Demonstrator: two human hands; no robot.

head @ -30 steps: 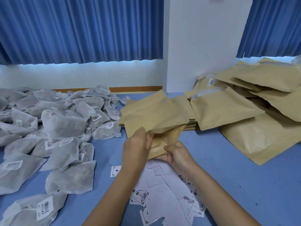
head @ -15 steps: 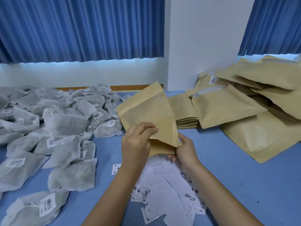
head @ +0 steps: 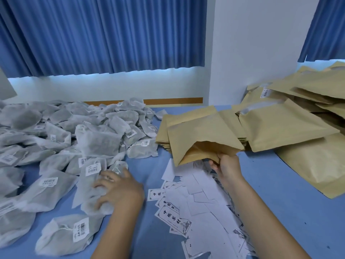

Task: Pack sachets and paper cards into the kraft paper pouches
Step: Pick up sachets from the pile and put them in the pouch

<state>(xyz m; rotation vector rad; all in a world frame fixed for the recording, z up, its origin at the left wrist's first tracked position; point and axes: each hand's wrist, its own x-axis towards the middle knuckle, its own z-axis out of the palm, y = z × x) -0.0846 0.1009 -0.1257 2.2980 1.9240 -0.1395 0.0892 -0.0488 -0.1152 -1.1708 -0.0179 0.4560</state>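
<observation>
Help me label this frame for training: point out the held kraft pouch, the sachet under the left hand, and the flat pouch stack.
held kraft pouch (head: 201, 135): head view, its front face.
sachet (head: 87, 186): head view, its body below the label.
flat pouch stack (head: 188, 114): head view, the top pouch's face.

Left hand (head: 115, 191): palm down, bare forearm extended, fingers curled on a sachet (head: 87, 189). Right hand (head: 226, 166): raised, bare forearm, fingers and thumb pinching a kraft pouch (head: 201, 131) at its lower edge.
</observation>
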